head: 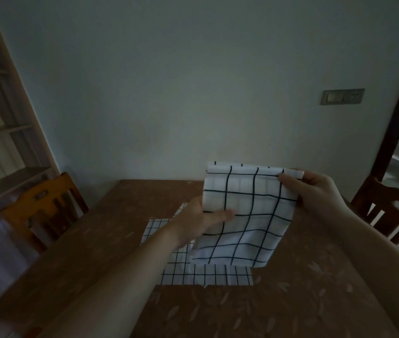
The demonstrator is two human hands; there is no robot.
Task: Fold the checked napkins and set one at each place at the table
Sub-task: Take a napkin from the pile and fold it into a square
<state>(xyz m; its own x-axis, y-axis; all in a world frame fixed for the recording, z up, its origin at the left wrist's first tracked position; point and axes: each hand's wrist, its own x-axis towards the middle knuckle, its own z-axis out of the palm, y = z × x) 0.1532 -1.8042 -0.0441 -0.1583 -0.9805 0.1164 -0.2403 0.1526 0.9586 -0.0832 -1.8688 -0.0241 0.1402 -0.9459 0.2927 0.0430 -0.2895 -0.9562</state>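
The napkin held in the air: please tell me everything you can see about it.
The held napkin is white cloth with a dark grid of thin lines. It looks folded, with doubled edges at its top and lower left. It hangs tilted above the table. The right hand pinches its top right corner; the left hand grips its left edge, thumb in front. It touches nothing else visibly.

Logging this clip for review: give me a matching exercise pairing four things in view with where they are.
Things:
1. held napkin
2. other napkin
3. light chair
4. wall switch

Places:
A. flat on the table
B. far right, above the table
C. between left hand and right hand
D. table's left side

Pairs: 1-C, 2-A, 3-D, 4-B
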